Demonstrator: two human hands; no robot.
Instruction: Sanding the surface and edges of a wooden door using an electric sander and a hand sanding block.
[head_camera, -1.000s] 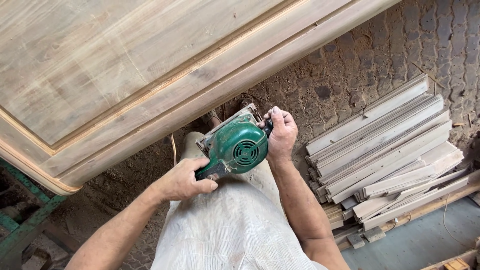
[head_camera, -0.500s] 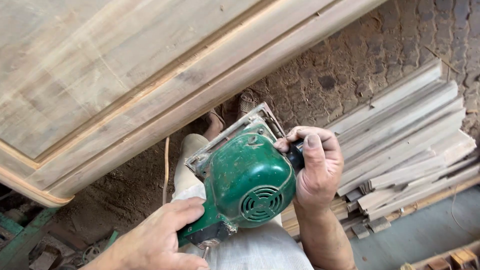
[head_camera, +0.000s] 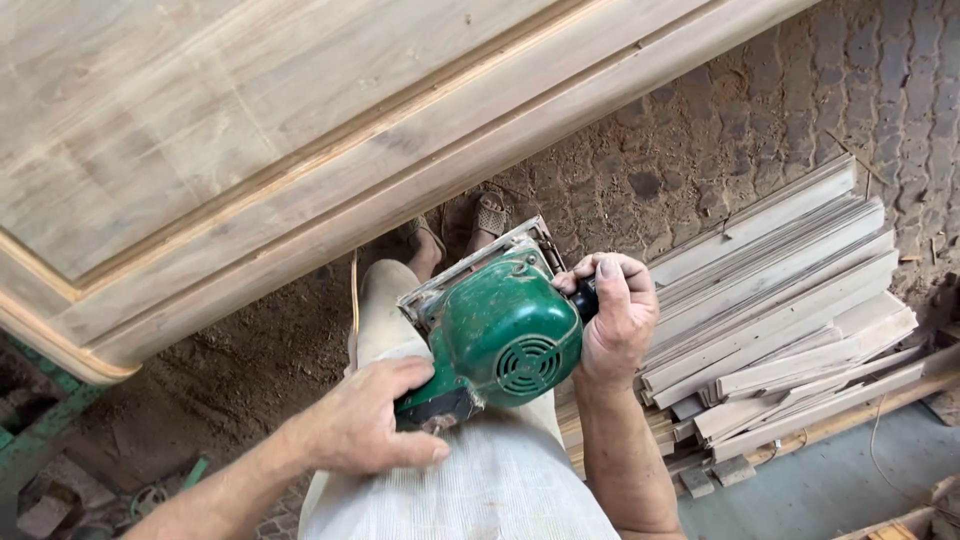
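A dark-green, round-bodied electric sander (head_camera: 500, 335) with a slotted vent; pale grey-brown wooden door panel (head_camera: 250, 130); whitish ribbed cloth trousers (head_camera: 470, 480).

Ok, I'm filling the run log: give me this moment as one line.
left hand: grips rear handle of green electric sander | right hand: grips its black front knob | sander: held off pale wooden door panel

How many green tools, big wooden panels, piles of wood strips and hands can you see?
Green power tool with a round vented housing: 1
Large pale wooden panel with a moulded edge: 1
Pile of pale wooden strips on the ground: 1
Hands: 2, the left hand and the right hand, both gripping the tool
Total: 5
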